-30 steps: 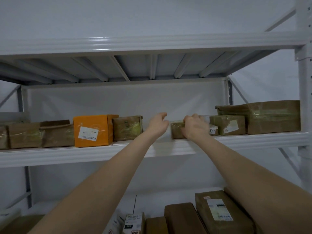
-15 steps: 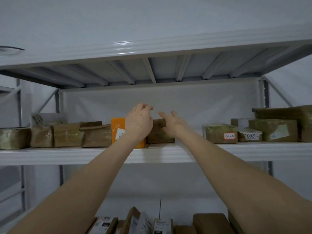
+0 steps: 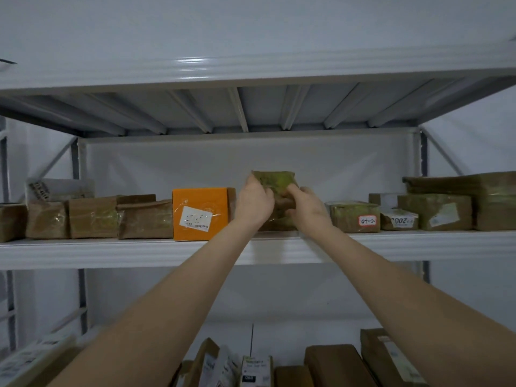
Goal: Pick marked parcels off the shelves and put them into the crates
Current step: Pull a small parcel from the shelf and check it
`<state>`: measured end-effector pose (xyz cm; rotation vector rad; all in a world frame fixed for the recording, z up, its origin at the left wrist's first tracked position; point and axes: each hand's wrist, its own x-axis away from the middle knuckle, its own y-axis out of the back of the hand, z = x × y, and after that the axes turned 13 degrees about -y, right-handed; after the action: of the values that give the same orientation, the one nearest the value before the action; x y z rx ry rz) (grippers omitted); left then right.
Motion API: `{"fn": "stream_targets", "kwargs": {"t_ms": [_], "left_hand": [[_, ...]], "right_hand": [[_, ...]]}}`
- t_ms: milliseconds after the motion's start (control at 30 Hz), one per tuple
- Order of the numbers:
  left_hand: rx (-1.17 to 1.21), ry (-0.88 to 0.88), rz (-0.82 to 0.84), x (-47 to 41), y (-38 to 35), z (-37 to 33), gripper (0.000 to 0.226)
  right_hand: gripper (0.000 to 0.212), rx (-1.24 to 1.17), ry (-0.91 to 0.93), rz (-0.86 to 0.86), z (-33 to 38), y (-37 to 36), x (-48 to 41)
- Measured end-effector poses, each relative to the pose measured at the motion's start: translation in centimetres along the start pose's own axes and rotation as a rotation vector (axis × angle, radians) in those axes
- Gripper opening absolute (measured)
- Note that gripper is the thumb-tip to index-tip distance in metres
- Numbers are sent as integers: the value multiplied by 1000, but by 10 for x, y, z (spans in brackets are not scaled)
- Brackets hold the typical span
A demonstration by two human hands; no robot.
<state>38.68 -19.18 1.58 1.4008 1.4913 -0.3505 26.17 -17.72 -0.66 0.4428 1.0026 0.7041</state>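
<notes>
White steel racking fills my view, and on the middle shelf (image 3: 139,251) the orange box (image 3: 199,213) is my marker. Just right of the orange box, both grips are on a brown taped parcel (image 3: 275,181): the left grip (image 3: 254,202) is curled round the edge nearest the orange box, and the right grip (image 3: 305,205) is pinching the face and the edge on the far side. The parcel is tipped up, its top edge well above the orange box's top and its bottom end down by the shelf lip. My wrists hide whether it has cleared the shelf. The face toward me shows only glossy greenish tape and no mark I can read, so I reckon the job right now is to turn it and check before committing. That tape looks slippery, so I want fingers hooked under the bottom edge rather than squeezing the faces. I should draw it straight out toward me and not sideways, because the orange box sits just beside my left knuckles and could get dragged. Farther right of the orange box sits a parcel with a red-bordered label (image 3: 367,220), and my right elbow should stay off it. No crate is in sight, so I look down before lowering.
</notes>
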Motion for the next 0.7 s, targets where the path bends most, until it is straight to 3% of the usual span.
{"fn": "stream_targets", "kwargs": {"t_ms": [100, 233, 367, 500, 633, 700], "left_hand": [[193, 235, 1, 1, -9, 0, 18], [380, 207, -89, 17, -13, -8, 37], [426, 107, -108, 33, -13, -22, 38], [290, 16, -75, 41, -17, -29, 39], [315, 190, -21, 44, -11, -31, 83], [412, 297, 9, 45, -8, -30, 93]], "right_hand": [[28, -62, 10, 1, -8, 8, 10], [32, -296, -139, 57, -16, 21, 20], [67, -403, -258, 68, -20, 30, 28], [93, -451, -365, 68, -19, 37, 35], [88, -498, -396, 88, -22, 42, 39], [81, -482, -383, 94, -25, 43, 40]]}}
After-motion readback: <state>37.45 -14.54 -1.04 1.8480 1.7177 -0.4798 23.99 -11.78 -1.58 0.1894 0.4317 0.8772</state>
